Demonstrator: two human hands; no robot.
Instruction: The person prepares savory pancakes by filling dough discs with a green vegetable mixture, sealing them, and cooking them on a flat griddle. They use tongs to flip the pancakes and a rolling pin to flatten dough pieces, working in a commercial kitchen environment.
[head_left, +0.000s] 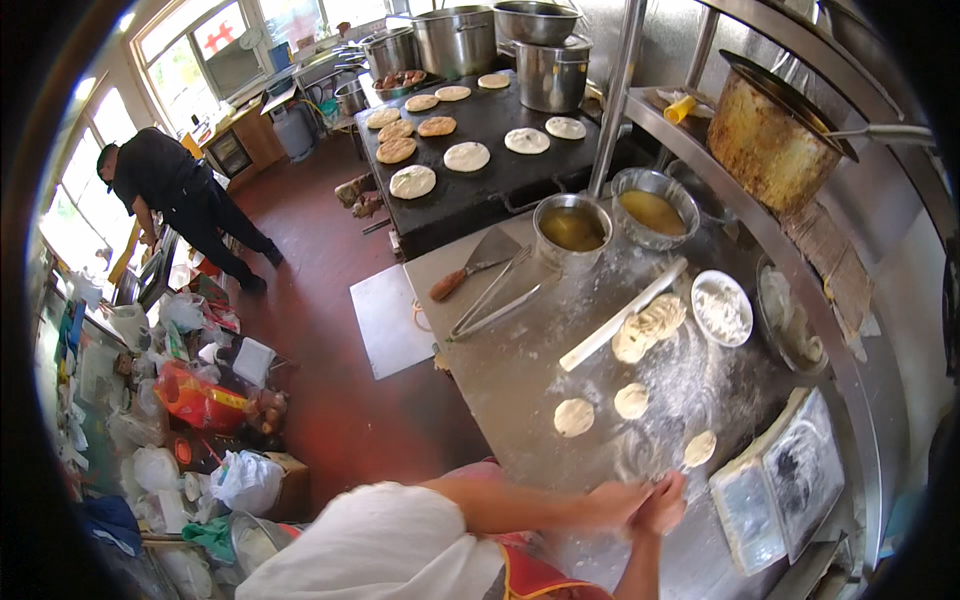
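My left hand (619, 501) and my right hand (663, 504) meet over the floured steel worktable (517, 405). Both have curled fingers, and blur hides what they hold. Just beyond my right fingers is a small flat dough piece (700, 448); I cannot tell whether they touch it. Two more dough rounds, a larger one (574, 417) and a smaller one (631, 401), lie on the table. Behind them a pile of dough pieces (651, 327) sits against a pale rolling pin (624, 315). A white bowl of flour (721, 308) stands beside the pile.
Flatbreads (466, 157) lie on a black griddle (517, 180) at the back. A scraper (480, 262), tongs (491, 307) and a pot of yellow liquid (572, 232) occupy the table's far end. A floury digital scale (780, 480) sits right. A person (180, 187) bends at far left.
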